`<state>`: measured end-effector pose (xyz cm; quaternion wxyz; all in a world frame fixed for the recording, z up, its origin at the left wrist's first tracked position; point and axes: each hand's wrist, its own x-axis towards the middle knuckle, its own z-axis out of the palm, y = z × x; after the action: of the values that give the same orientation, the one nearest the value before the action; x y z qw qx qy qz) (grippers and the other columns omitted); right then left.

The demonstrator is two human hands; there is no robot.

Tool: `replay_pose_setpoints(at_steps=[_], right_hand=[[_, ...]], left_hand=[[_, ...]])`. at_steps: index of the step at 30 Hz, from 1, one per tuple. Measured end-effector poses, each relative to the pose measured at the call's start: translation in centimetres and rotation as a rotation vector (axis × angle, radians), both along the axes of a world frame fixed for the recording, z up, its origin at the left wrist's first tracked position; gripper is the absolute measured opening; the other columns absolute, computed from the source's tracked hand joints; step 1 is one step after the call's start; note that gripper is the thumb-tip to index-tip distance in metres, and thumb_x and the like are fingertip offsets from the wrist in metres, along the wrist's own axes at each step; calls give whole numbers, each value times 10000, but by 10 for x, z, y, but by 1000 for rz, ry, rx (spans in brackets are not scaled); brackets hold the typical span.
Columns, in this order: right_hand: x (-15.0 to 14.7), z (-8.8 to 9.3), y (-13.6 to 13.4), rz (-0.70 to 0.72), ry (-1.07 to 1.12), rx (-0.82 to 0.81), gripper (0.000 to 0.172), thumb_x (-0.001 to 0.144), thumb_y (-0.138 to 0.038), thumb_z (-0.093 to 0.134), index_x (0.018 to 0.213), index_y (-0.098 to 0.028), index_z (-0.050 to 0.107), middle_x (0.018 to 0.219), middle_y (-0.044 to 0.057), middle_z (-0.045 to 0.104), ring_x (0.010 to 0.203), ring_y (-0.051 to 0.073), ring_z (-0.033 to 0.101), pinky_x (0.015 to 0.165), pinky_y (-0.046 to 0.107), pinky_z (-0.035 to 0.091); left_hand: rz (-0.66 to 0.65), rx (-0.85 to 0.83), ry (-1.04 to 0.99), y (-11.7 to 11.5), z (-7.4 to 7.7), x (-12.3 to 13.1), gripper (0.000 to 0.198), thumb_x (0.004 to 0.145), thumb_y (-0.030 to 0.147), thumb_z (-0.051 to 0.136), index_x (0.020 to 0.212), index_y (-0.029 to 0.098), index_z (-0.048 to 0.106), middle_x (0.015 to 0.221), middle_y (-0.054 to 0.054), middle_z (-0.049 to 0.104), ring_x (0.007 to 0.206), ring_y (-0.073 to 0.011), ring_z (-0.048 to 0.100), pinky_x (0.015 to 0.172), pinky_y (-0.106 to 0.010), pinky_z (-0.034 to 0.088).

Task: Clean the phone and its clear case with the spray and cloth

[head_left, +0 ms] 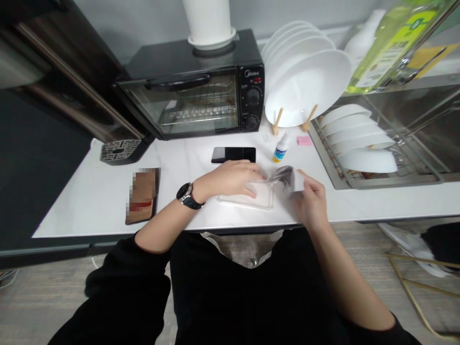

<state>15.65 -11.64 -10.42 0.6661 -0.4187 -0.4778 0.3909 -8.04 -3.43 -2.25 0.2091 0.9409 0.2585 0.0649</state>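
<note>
A clear, shallow plastic case (264,200), like a phone case, lies on the white counter near its front edge. My left hand (233,178) rests over it, thumb on the near side and fingers curled along the far side, holding it down. Pinched in my right hand (313,200) is a crumpled grey cloth (296,182), to the right of the case. The cloth's left end hangs close to my left fingertips; whether they touch, I cannot tell. Behind my left hand lies a black phone (235,154). A small white bottle with a blue and yellow label (280,149) stands behind the cloth.
A black toaster oven (190,86) stands at the back, with a white pot (208,21) on top. White plates (309,86) stand in a rack beside it. A sink with bowls (366,158) is at right. Another dark-edged device (143,196) lies at left. A pink slip (304,140) lies near the bottle.
</note>
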Motion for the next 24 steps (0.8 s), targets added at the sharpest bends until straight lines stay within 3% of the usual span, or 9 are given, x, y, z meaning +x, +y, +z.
replay_pose_setpoints(at_steps=[3, 6, 8, 11, 14, 18, 24], right_hand=[[1, -4, 0, -25, -15, -25, 276, 919, -546, 795, 907, -280, 867, 874, 21, 762, 844, 223, 697, 782, 357, 548], [1, -7, -1, -43, -36, -48, 287, 913, -559, 793, 969, -290, 877, 980, 38, 813, 919, 251, 738, 827, 387, 577], [3, -8, -2, -56, -90, -61, 266, 928, -539, 783, 957, -290, 872, 930, 30, 797, 887, 242, 729, 811, 377, 574], [5, -10, -3, -62, -169, -62, 225, 952, -487, 774, 885, -285, 847, 811, 8, 724, 792, 216, 673, 738, 345, 540], [7, -11, -4, -51, -205, -51, 255, 967, -457, 763, 793, -273, 795, 767, -2, 659, 728, 195, 604, 669, 322, 482], [5, -8, -4, -40, -247, -67, 296, 978, -472, 743, 770, -261, 757, 754, -6, 585, 692, 182, 525, 630, 314, 403], [-2, 4, -6, -45, -281, -71, 391, 992, -496, 732, 709, -231, 680, 732, -16, 513, 695, 164, 474, 637, 312, 367]], left_hand=[[51, 107, -46, 8, -6, -12, 603, 972, 556, 767, 1494, 272, 664, 1484, -108, 673, 1357, -297, 662, 1083, -396, 542], [227, 171, -83, 26, -14, -31, 726, 1017, 578, 691, 1642, 256, 508, 1663, -153, 547, 1517, -333, 555, 1259, -489, 446], [332, 150, -75, 39, -23, -43, 924, 965, 631, 738, 1708, 200, 397, 1767, -204, 417, 1626, -373, 434, 1341, -521, 352], [347, 78, -27, 52, -37, -50, 1098, 918, 641, 787, 1758, 158, 269, 1807, -238, 323, 1669, -383, 371, 1371, -521, 296], [365, 102, -20, 58, -47, -48, 1048, 918, 618, 797, 1725, 114, 358, 1714, -257, 479, 1582, -388, 492, 1330, -526, 353], [338, 161, -114, 61, -50, -44, 848, 934, 531, 814, 1639, 156, 528, 1535, -186, 678, 1372, -326, 653, 1210, -472, 483], [366, 232, -223, 56, -39, -46, 815, 820, 451, 943, 1510, 120, 665, 1422, -189, 751, 1291, -333, 686, 1188, -501, 493]])
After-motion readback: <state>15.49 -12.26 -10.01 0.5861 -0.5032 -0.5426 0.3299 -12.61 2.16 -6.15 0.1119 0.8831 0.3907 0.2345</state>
